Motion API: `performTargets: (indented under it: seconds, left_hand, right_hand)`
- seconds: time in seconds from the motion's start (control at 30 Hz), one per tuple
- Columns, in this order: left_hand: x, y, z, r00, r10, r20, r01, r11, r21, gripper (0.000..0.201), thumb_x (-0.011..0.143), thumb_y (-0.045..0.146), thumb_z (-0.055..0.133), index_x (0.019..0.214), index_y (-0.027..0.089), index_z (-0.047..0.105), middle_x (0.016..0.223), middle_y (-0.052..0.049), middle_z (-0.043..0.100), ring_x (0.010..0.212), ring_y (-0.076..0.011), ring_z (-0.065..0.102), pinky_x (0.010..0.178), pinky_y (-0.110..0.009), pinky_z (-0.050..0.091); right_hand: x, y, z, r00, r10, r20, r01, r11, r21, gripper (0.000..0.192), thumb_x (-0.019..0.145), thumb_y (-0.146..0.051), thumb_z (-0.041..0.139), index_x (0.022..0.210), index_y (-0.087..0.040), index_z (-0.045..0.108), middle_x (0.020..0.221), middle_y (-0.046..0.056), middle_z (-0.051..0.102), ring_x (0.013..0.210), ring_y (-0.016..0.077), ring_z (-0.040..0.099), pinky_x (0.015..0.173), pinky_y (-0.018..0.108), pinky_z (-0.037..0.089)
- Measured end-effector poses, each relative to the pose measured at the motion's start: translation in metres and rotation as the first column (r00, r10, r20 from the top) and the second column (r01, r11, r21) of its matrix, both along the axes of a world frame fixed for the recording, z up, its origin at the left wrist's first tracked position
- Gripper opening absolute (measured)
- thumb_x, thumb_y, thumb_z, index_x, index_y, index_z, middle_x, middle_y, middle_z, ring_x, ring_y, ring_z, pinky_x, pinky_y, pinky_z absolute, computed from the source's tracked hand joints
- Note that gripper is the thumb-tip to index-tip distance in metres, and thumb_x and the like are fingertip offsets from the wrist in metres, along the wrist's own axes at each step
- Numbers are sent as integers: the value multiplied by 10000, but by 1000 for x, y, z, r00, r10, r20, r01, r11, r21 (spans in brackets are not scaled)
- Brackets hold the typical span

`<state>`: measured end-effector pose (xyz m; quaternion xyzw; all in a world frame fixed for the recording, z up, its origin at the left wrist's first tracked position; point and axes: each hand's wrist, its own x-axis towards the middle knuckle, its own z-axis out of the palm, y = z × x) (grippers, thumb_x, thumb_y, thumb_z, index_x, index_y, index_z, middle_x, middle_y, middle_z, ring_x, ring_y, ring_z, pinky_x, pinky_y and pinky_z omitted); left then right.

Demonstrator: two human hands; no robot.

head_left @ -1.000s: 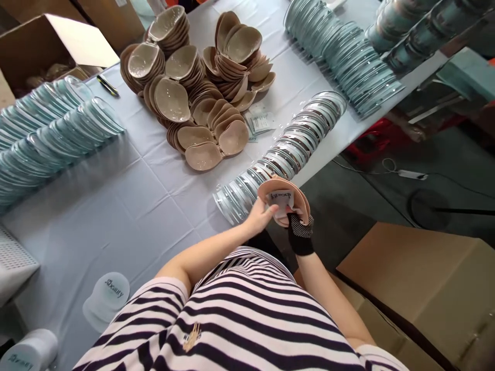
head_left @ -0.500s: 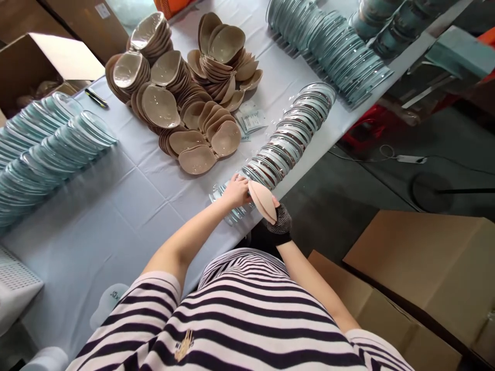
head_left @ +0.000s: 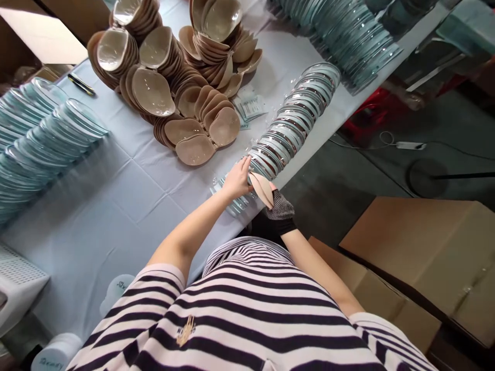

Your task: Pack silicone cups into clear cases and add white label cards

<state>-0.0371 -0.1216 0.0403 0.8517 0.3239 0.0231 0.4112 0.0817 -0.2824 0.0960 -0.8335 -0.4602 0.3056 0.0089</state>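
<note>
My gloved right hand (head_left: 281, 207) is closed on a folded pair of beige stick-on bra cups (head_left: 262, 188), held at the near end of a slanting row of clear plastic cases (head_left: 296, 116). My bare left hand (head_left: 237, 179) is at that same row, its fingers closed over the rim of one case beside the bra cups. Some fingertips are hidden among the clear plastic. Beyond my hands, brown bra cups (head_left: 195, 149) lie nested in several stacks with glossy inner faces.
More clear cases stand in rows at the left (head_left: 58, 139) and far right (head_left: 340, 36). Small printed cards (head_left: 250, 105) lie beside the brown stacks. A pen-like cutter (head_left: 81, 84) is near the open carton. Cardboard boxes (head_left: 410, 247) stand on the floor at right. A white basket (head_left: 21, 278) is at left.
The view has shifted slightly. My right hand has brought the bra cups closer to the row, and they look narrower now. My left hand's fingers have straightened somewhat along the case rim.
</note>
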Motion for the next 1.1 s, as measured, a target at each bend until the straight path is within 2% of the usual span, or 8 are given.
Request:
performTargets:
  seconds: [0.1,0.23,0.33,0.53,0.67,0.8,0.93,1.1]
  left_hand:
    - [1,3,-2,1000,14,-7,-15,996,-91,1227,598,335,839,1549,149,87,1548,-225,330,1413,-378,358,1139,-495,344]
    - [-2,5,-2,995,73,-67,-84,978,-191,1341,568,354,863,1564,201,-21,1538,-194,375,1365,-375,432,1062,-471,433]
    - [-3,4,0,994,65,-86,-79,983,-163,1324,594,350,845,1566,192,-40,1565,-186,334,1386,-364,409,1095,-459,406]
    - [-3,3,7,995,-3,-95,-12,988,-154,1180,639,239,774,1572,186,54,1590,-154,298,1446,-326,329,1155,-425,341]
    - [-2,6,10,990,-51,-132,31,988,-149,1092,648,227,766,1560,185,168,1611,-152,242,1482,-322,250,1185,-439,295]
    - [-2,6,9,983,-76,-166,55,991,-126,1024,668,272,777,1543,192,252,1620,-164,207,1476,-339,261,1176,-447,313]
    - [-3,5,3,983,-83,-161,64,991,-118,956,708,360,780,1527,239,303,1621,-140,218,1476,-330,264,1170,-459,320]
    - [-4,4,2,981,-72,-182,55,994,-97,937,714,373,785,1521,262,323,1625,-130,212,1484,-333,241,1183,-475,290]
  right_hand:
    - [9,40,8,999,45,-31,-49,989,-143,565,910,-324,462,1458,-199,401,1256,136,654,1027,266,670,875,359,512]
    - [12,73,2,993,112,-38,-118,963,-241,451,930,-386,466,1335,-192,508,1122,161,700,966,270,684,830,373,509]
    - [10,63,-13,994,104,-14,-105,976,-191,476,927,-381,483,1344,-151,496,1098,184,702,949,268,678,827,356,489]
    - [16,31,-44,999,34,10,-33,995,-92,458,933,-382,450,1305,-123,514,1149,176,687,974,270,658,826,328,457]
    - [15,20,-41,998,-20,53,22,999,-40,437,894,-384,503,1246,-130,559,1116,154,697,920,258,660,772,301,436]
    - [14,9,-33,999,21,41,-19,999,-36,375,951,-322,398,1164,-128,638,1167,157,683,999,249,643,813,292,424]
    - [14,18,-40,996,-65,56,69,995,-68,406,976,-282,338,1179,-118,650,1174,161,684,1028,247,638,840,292,429]
    - [13,46,-49,1000,-15,-15,13,996,-84,376,987,-346,374,1182,-182,651,1109,137,712,988,239,654,832,305,452]
